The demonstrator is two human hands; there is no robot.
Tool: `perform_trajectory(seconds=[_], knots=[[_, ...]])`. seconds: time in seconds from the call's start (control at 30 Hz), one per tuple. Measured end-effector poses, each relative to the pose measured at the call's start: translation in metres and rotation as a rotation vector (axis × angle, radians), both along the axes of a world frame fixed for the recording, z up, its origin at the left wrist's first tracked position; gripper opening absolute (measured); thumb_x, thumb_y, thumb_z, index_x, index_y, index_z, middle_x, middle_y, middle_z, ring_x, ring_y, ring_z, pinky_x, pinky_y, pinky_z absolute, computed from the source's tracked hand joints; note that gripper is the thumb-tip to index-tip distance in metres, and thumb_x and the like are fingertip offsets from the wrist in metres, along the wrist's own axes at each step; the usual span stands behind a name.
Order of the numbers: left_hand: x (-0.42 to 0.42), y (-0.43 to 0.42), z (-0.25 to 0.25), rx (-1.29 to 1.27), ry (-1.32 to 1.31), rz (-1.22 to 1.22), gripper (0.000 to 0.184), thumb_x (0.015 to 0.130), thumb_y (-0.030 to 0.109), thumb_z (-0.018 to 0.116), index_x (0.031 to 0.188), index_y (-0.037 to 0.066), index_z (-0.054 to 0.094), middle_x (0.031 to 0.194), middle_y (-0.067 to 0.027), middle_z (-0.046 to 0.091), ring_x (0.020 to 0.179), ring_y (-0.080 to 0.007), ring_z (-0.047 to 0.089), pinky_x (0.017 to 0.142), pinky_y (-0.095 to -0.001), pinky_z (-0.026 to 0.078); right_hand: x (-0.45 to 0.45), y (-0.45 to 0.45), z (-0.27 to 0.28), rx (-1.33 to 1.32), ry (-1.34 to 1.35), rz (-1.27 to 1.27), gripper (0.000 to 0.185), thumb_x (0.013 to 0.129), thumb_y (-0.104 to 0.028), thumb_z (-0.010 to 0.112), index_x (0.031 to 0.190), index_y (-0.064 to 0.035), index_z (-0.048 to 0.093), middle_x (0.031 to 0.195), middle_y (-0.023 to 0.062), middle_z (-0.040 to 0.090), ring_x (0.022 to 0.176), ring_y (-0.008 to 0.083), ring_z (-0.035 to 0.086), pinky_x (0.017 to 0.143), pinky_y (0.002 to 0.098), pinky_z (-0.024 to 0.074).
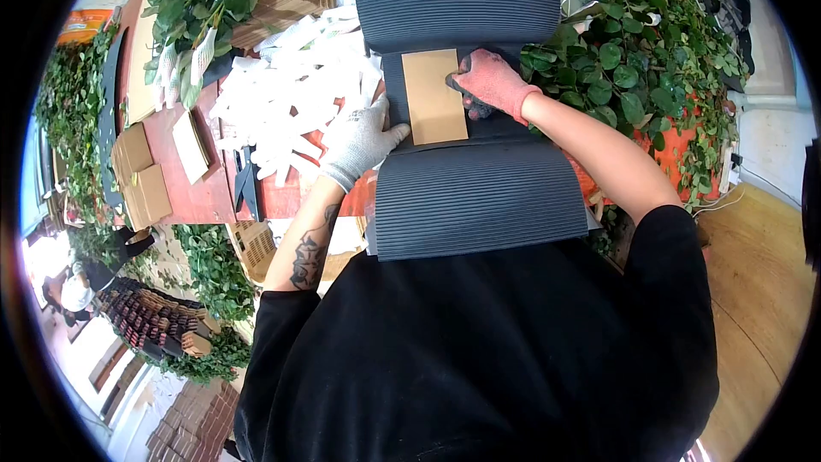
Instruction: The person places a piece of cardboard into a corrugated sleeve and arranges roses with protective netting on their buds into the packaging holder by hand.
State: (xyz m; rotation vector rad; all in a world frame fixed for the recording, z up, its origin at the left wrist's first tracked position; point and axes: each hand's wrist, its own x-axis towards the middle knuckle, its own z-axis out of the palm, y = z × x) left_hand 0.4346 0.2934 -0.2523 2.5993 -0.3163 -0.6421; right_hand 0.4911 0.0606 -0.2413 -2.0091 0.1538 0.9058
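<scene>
A flat brown cardboard rectangle (pixel 434 98) lies on a black ribbed sheet (pixel 479 205), whose far end curls up like a roll. My left hand (pixel 363 141), in a pale knitted glove, rests at the cardboard's left edge, with its thumb stretched out beside the lower left corner and its fingers apart. My right hand (pixel 492 85) wears a pink glove with a dark palm. Its fingers are curled closed, and the front of the fist touches the cardboard's upper right edge. Whatever may be inside that fist is hidden.
White strips (pixel 286 85) are heaped left of the sheet on the red table (pixel 175 205). Near them lie black scissors (pixel 246 184), a stack of cards (pixel 190 147) and cardboard boxes (pixel 144 175). Leafy stems (pixel 624 60) spread along the right. Another person (pixel 77 295) is in the left background.
</scene>
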Motion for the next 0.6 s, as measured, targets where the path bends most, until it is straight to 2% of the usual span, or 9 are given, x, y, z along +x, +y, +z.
perform_trajectory(seconds=[0.17,0.37,0.4,0.43,0.47,0.53,0.57,0.6], knots=[[0.000,-0.003,0.003,0.019,0.040,-0.006,0.047,0.077,0.030,0.066,0.111,0.001,0.055,0.067,-0.0120,0.059,0.064,-0.0268,0.061,0.059,-0.0383,0.046,-0.007,0.003,0.002,0.023,-0.046,-0.032,0.022,0.084,-0.013,0.055,0.078,0.0083,0.057,0.066,0.0101,0.058,0.052,0.0151,0.056,0.046,0.0306,0.0536],[-0.002,-0.002,0.017,-0.163,0.086,0.058,0.048,0.079,0.026,0.064,0.117,-0.001,0.053,0.064,-0.0105,0.058,0.059,-0.0227,0.059,0.058,-0.0356,0.046,-0.010,0.006,0.010,-0.043,-0.092,0.016,0.027,0.085,-0.018,0.054,0.073,0.0071,0.055,0.061,0.0091,0.057,0.051,0.0166,0.056,0.046,0.0313,0.0514],[-0.002,0.000,0.022,-0.140,0.045,0.091,0.049,0.080,0.026,0.063,0.119,-0.001,0.052,0.064,-0.0103,0.059,0.060,-0.0226,0.059,0.058,-0.0355,0.046,-0.010,0.007,0.004,-0.112,-0.184,0.068,0.029,0.084,-0.019,0.052,0.077,0.0083,0.059,0.065,0.0137,0.061,0.054,0.0214,0.061,0.057,0.0328,0.0524],[0.002,0.000,0.028,-0.120,0.001,0.119,0.050,0.081,0.026,0.062,0.122,-0.001,0.051,0.064,-0.0102,0.059,0.060,-0.0225,0.060,0.059,-0.0353,0.046,-0.009,0.004,0.002,-0.150,-0.233,0.090,0.031,0.084,-0.020,0.051,0.079,0.0090,0.060,0.068,0.0160,0.063,0.056,0.0238,0.063,0.062,0.0335,0.0530],[0.010,-0.002,0.037,-0.133,-0.062,0.124,0.053,0.083,0.026,0.062,0.126,-0.001,0.049,0.070,-0.0119,0.062,0.065,-0.0223,0.062,0.063,-0.0350,0.048,-0.008,0.004,0.006,-0.189,-0.281,0.111,0.033,0.083,-0.021,0.050,0.081,0.0096,0.062,0.070,0.0182,0.065,0.057,0.0261,0.066,0.067,0.0343,0.0535],[0.016,0.000,0.027,-0.166,-0.240,0.031,0.058,0.081,0.030,0.064,0.128,-0.001,0.048,0.079,-0.0141,0.063,0.072,-0.0240,0.064,0.068,-0.0348,0.049,-0.009,0.005,0.020,-0.140,-0.090,0.092,0.033,0.084,-0.021,0.050,0.083,0.0099,0.062,0.069,0.0175,0.064,0.058,0.0255,0.066,0.067,0.0336,0.0532],[0.016,-0.001,0.023,-0.167,-0.250,0.035,0.058,0.081,0.030,0.064,0.128,-0.001,0.048,0.079,-0.0141,0.063,0.072,-0.0240,0.064,0.068,-0.0348,0.049,-0.010,0.005,0.031,-0.115,-0.040,0.103,0.033,0.084,-0.021,0.050,0.084,0.0093,0.062,0.068,0.0149,0.065,0.058,0.0237,0.066,0.067,0.0327,0.0532],[0.017,-0.003,0.019,-0.121,-0.156,0.050,0.062,0.079,0.032,0.065,0.127,-0.002,0.048,0.093,-0.0192,0.062,0.086,-0.0291,0.062,0.076,-0.0368,0.048,-0.012,0.005,0.031,-0.116,-0.051,0.104,0.033,0.084,-0.021,0.050,0.084,0.0093,0.062,0.068,0.0149,0.065,0.058,0.0237,0.066,0.067,0.0327,0.0532]])
